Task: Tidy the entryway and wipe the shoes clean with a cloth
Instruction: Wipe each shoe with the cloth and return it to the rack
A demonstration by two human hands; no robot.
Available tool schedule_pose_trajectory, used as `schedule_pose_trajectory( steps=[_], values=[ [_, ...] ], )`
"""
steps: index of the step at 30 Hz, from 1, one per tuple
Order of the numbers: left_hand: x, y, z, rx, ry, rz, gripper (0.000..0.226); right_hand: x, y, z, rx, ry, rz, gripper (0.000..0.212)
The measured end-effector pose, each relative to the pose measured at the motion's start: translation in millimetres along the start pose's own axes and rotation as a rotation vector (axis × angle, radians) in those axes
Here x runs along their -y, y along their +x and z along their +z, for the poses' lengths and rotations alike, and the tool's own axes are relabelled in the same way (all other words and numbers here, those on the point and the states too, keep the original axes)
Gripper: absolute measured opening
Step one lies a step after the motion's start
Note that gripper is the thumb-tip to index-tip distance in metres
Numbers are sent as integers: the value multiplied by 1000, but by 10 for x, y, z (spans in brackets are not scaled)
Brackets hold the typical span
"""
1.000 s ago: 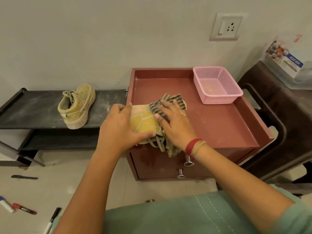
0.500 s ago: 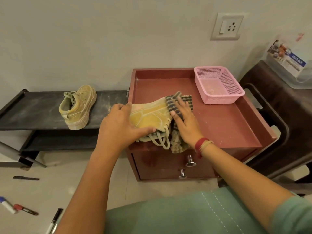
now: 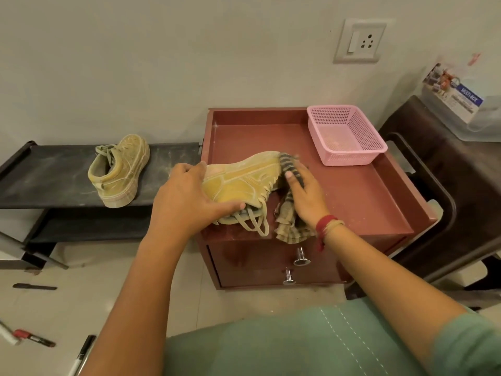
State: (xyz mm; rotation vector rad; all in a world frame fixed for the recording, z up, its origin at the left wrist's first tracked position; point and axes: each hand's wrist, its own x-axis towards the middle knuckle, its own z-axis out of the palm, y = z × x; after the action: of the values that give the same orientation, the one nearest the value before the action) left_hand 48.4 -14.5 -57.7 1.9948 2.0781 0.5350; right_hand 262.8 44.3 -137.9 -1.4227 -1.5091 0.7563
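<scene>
On the red cabinet (image 3: 352, 191), left hand (image 3: 187, 196) grips the shoe (image 3: 244, 180); right hand (image 3: 306, 196) clutches the cloth (image 3: 287, 226).

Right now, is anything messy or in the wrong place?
Yes. Pens lie scattered on the floor, and the rack shelf looks dusty. One shoe is off the rack, on the red cabinet, where the left hand grips it and the right hand holds the cloth.

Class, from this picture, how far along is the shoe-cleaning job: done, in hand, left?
Done: nothing clearly. In hand: left hand grips a yellow shoe on the red cabinet; right hand holds a striped cloth against its other end. Left: the dusty second shoe on the black rack; markers on the floor.
</scene>
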Motion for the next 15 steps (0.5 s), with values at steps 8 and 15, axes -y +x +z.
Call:
schedule_pose_trajectory(
  steps=[8, 15],
  values=[
    [21, 18, 29, 3, -17, -15, 109, 109, -26, 21, 120, 52, -68, 38],
    [50, 23, 12, 32, -104, -6, 112, 262, -480, 248, 360, 42, -340, 38]
  ],
)
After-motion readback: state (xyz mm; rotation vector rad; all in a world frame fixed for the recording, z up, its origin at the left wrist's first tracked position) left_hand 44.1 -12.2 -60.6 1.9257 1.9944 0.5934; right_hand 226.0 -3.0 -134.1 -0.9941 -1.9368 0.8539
